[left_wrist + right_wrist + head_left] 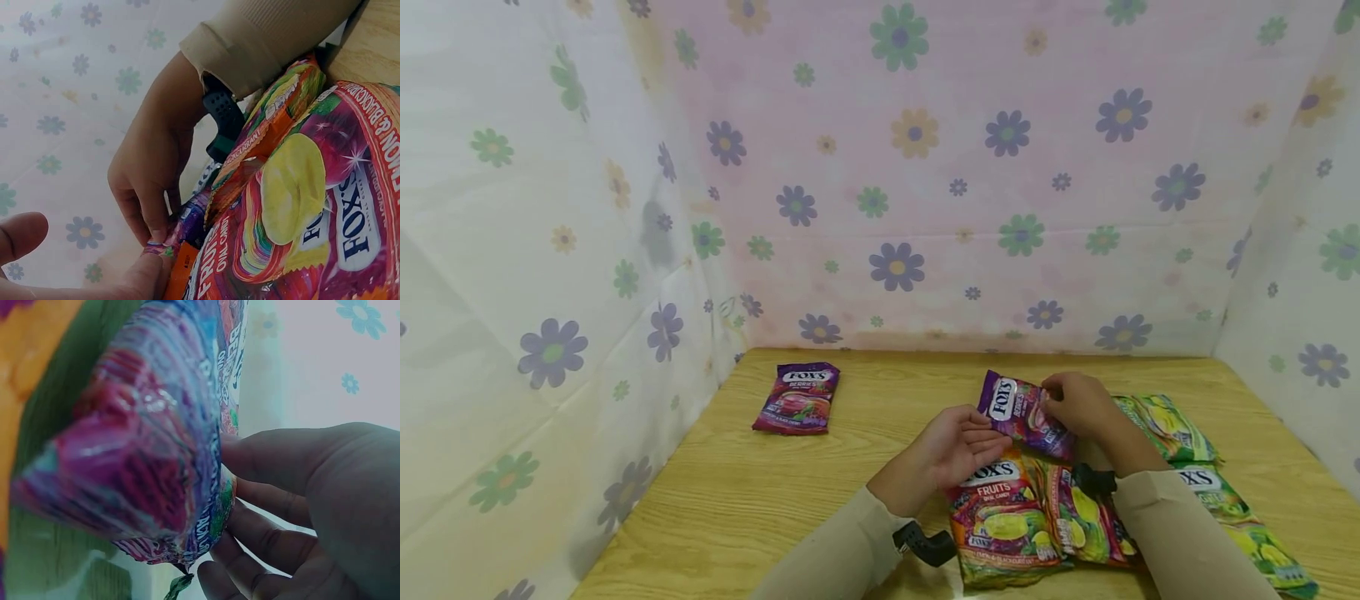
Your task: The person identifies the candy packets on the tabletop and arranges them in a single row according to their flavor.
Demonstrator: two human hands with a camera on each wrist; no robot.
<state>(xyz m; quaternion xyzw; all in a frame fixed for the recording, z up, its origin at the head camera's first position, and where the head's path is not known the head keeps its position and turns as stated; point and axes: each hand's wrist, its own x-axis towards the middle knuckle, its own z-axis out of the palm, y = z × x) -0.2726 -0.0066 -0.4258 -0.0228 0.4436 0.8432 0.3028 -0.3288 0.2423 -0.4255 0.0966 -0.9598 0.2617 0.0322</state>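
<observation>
My right hand pinches the right part of a purple Berries packet, which lies tilted over the tops of the Fruits packets. In the right wrist view the thumb and fingers of that hand are on the edge of the purple packet. My left hand, palm turned up and fingers nearly straight, is at the packet's left end, just above the front Fruits packet. The left wrist view shows the right hand beyond the large Fruits packet.
Another purple Berries packet lies at the table's back left. A second Fruits packet is under the right wrist. Green packets lie along the right side, partly behind the right forearm. Flowered cloth encloses the wooden table at the back and sides.
</observation>
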